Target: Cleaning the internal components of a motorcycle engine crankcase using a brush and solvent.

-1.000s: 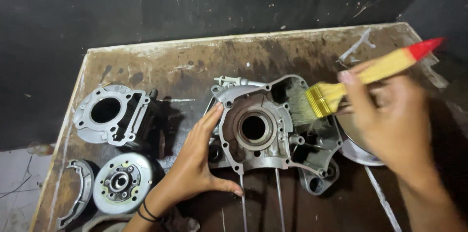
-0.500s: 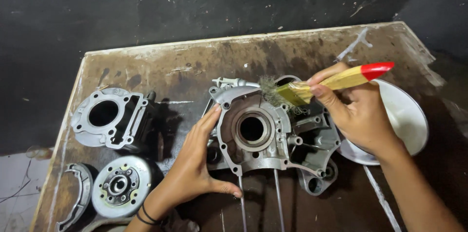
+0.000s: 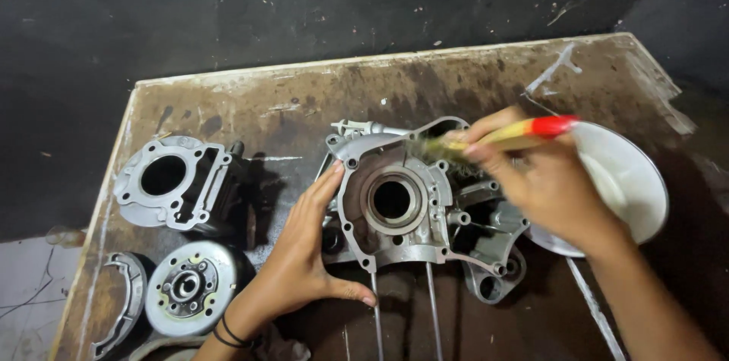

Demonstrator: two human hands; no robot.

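Note:
A grey metal engine crankcase half (image 3: pixel 402 209) with a round centre bore lies on a stained wooden board (image 3: pixel 304 103). My left hand (image 3: pixel 304 251) rests flat against the case's left edge, fingers together, thumb spread along its lower side. My right hand (image 3: pixel 543 182) grips a paintbrush (image 3: pixel 501 137) with a yellow handle and red tip. The bristles touch the upper rim of the case and are blurred by motion.
A grey engine cylinder (image 3: pixel 171 182) stands at the left of the board. Below it lie a round rotor-like disc (image 3: pixel 190 285) and a curved brake shoe (image 3: pixel 121 304). A white bowl (image 3: pixel 630 179) sits behind my right hand. Dark floor surrounds the board.
My right hand has carried the brush leftward and down from above the bowl onto the case's upper rim. My left hand has stayed in place.

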